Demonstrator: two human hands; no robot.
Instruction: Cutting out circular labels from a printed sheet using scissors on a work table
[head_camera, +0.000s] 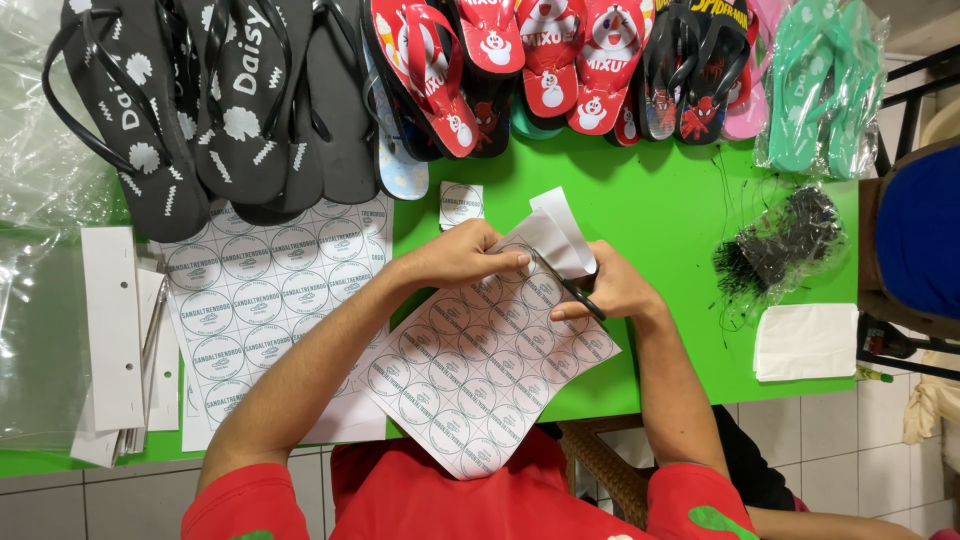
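My left hand (462, 256) pinches the top edge of a white paper sheet (480, 370) printed with rows of round labels, holding it above the green table (660, 210). In my right hand (610, 285) is a pair of black-handled scissors (568, 285), whose blades reach into the sheet near my left fingertips. A cut strip of the sheet (560, 235) curls upward beside the blades. One small cut-out square label (461, 204) lies on the table just beyond my hands.
A second label sheet (255, 300) lies to the left, beside a stack of white card strips (112, 330). Black, red and green flip-flops (240, 100) line the far edge. A bag of black ties (785, 245) and folded white paper (806, 342) lie right.
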